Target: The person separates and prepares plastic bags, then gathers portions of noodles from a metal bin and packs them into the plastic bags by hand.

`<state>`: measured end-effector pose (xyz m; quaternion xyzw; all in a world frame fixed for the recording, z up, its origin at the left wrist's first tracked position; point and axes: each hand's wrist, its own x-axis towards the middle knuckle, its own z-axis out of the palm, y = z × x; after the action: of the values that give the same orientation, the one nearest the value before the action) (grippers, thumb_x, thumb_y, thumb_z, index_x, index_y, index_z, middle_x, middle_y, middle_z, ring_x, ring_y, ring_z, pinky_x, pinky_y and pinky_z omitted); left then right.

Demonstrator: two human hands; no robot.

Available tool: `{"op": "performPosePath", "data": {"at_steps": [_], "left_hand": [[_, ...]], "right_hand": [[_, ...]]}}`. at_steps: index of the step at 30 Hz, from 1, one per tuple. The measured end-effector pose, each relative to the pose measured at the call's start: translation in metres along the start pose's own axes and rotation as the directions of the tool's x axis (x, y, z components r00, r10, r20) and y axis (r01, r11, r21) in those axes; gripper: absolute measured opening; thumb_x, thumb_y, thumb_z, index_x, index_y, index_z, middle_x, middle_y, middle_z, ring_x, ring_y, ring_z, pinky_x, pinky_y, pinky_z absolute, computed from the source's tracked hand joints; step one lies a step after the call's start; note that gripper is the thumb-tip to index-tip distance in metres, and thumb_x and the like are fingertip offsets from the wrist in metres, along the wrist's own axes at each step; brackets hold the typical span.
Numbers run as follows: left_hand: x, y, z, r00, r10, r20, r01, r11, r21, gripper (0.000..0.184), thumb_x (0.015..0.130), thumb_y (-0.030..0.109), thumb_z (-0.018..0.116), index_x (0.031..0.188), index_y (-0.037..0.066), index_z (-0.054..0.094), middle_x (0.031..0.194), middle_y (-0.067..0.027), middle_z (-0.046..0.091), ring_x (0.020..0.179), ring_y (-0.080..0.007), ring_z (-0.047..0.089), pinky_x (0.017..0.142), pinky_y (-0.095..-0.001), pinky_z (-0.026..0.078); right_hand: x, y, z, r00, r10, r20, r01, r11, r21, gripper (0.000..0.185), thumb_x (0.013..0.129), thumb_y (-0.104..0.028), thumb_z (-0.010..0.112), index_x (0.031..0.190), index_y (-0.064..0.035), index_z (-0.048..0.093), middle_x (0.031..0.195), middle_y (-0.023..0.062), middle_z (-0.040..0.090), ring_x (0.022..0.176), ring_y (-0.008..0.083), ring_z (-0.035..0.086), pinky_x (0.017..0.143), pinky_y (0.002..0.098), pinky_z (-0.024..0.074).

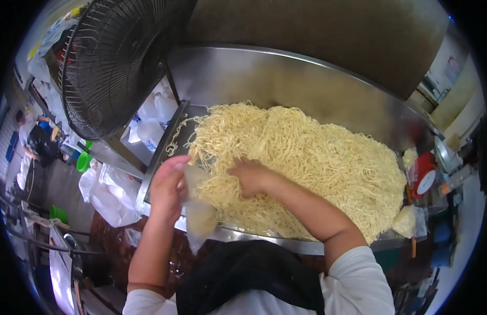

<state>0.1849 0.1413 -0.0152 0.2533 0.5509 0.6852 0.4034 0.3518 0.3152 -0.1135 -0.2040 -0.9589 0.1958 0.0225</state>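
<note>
A large heap of pale yellow noodles [327,163] covers most of a metal tray table [199,111]. My left hand [169,184], at the table's left end, is closed on the edge of a clear plastic bag [201,220]. Its lower part hangs over the front rim with some noodles inside. My right hand [249,177] reaches into the near left part of the heap, just right of the bag's mouth. Its fingers are spread and partly sunk among the noodles; strands lie between this hand and the bag.
A big black fan [112,63] stands at the upper left. Beside the tray's right end are a red scale [425,176] and a filled bag [406,221]. White plastic bags [111,191] hang at the left. Farther off, a person [33,134] stands.
</note>
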Motion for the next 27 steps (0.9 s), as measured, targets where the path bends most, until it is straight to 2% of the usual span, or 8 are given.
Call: {"op": "performPosePath", "data": {"at_steps": [1,5,7,10,17,21,25,27], "left_hand": [[-0.006,0.004,-0.007,0.999,-0.011,-0.05,0.008,0.997,-0.076,0.022,0.092,0.011,0.053,0.112,0.005,0.06,0.059,0.0092,0.038,0.048,-0.0023,0.032,0.043,-0.0194,0.023],[-0.002,-0.012,-0.062,0.995,0.063,-0.076,-0.08,0.963,-0.257,0.032,0.091,0.013,0.053,0.121,0.003,0.056,0.058,0.0095,0.036,0.047,-0.0025,0.032,0.043,-0.0191,0.023],[0.005,-0.028,-0.073,0.975,0.118,0.186,-0.088,0.983,-0.163,0.045,0.085,0.011,0.06,0.128,0.001,0.052,0.071,0.0042,0.054,0.049,-0.0006,0.036,0.045,-0.0171,0.028],[0.025,-0.058,-0.045,0.829,0.184,0.528,-0.417,0.833,0.365,0.06,0.074,0.0,0.068,0.132,0.001,0.049,0.128,-0.008,0.057,0.095,-0.0123,0.061,0.084,-0.0268,0.05],[0.028,-0.117,-0.009,0.932,-0.191,0.307,0.217,0.975,-0.054,0.06,0.076,0.006,0.064,0.133,0.005,0.047,0.123,-0.0114,0.058,0.114,-0.027,0.057,0.099,-0.0406,0.047],[0.033,-0.09,-0.008,0.965,-0.142,0.22,0.226,0.879,-0.421,0.055,0.079,0.018,0.061,0.131,0.005,0.048,0.122,-0.0144,0.059,0.115,-0.0319,0.057,0.097,-0.0453,0.048],[0.037,-0.038,-0.023,0.989,0.064,0.131,0.005,0.884,-0.468,0.05,0.085,0.029,0.056,0.128,0.005,0.051,0.122,-0.0149,0.059,0.111,-0.0329,0.058,0.096,-0.0469,0.048],[0.026,0.007,-0.031,0.975,0.136,0.177,-0.002,0.798,-0.603,0.051,0.086,0.033,0.057,0.128,0.004,0.052,0.124,-0.0146,0.058,0.113,-0.0332,0.058,0.097,-0.0479,0.048]], "right_hand": [[-0.002,-0.004,0.011,0.999,-0.004,-0.048,-0.01,0.958,-0.286,0.049,0.072,-0.016,0.067,0.121,-0.0098,0.063,0.13,0.0164,0.056,0.131,0.0295,0.044,0.103,0.0435,0.0406],[0.016,-0.001,-0.012,1.0,0.007,-0.015,-0.009,0.992,-0.125,0.032,0.07,-0.02,0.068,0.101,-0.0109,0.071,0.115,0.0152,0.064,0.116,0.0288,0.056,0.095,0.0393,0.0468],[0.015,-0.046,-0.046,0.998,0.059,0.031,-0.063,0.984,0.164,0.025,0.066,-0.025,0.069,0.089,-0.0127,0.072,0.091,0.0113,0.07,0.089,0.0282,0.066,0.081,0.037,0.0527],[0.022,-0.096,-0.049,0.947,-0.204,-0.247,0.291,0.87,0.397,0.023,0.062,-0.023,0.069,0.082,-0.0112,0.069,0.074,0.0103,0.066,0.067,0.0308,0.064,0.065,0.0383,0.0523],[0.035,-0.094,-0.061,0.856,-0.255,-0.449,0.425,0.842,0.332,0.023,0.055,-0.02,0.068,0.072,-0.0062,0.061,0.084,0.0146,0.064,0.078,0.0351,0.061,0.067,0.0408,0.0489],[0.029,-0.039,-0.063,0.998,0.018,-0.064,0.027,0.767,0.641,0.05,0.062,-0.039,0.079,0.097,-0.0068,0.065,0.107,0.0171,0.064,0.095,0.0346,0.062,0.081,0.0394,0.0499],[-0.019,0.002,-0.043,0.997,0.001,0.071,-0.023,0.951,0.309,0.063,0.062,-0.047,0.08,0.106,-0.0038,0.065,0.103,0.0192,0.067,0.096,0.0349,0.064,0.085,0.04,0.0506],[-0.046,0.047,-0.01,0.966,0.257,-0.022,-0.246,0.943,0.223,0.052,0.064,-0.042,0.079,0.104,-0.0098,0.067,0.096,0.0165,0.069,0.092,0.0334,0.065,0.08,0.0407,0.052]]}}
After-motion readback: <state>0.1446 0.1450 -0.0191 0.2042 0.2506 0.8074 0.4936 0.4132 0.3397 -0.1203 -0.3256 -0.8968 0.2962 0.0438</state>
